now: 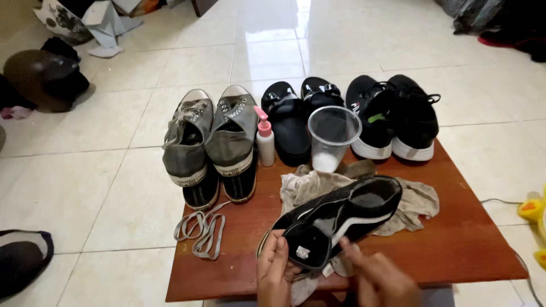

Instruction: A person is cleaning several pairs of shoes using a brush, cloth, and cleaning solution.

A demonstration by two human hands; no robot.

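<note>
Gripping one black slip-on shoe (341, 219) at its heel, near centre of the brown counter (455, 239): left hand (276, 273) has fingers (278, 244) clenched on the heel edge, shoe lying on its side with opening up, toe pointing far-right. Right hand (378, 278) is blurred just right of the heel; can't tell if its fingers are closed or touching the shoe. One crumpled beige rag (418, 199) lies under and behind the shoe. Far row, left to right: two grey lace-up sneakers (213, 139), one small bottle with a pink pump (265, 139), two black slide sandals (298, 111), one clear plastic cup (333, 136) with white powder at the bottom, two black sneakers with white soles (392, 116). One loose grey shoelace (202, 230) sits near-left on the counter. Shoe count: seven in all. Tiled floor (114, 170) around; one dark round object (42, 77) far left.
</note>
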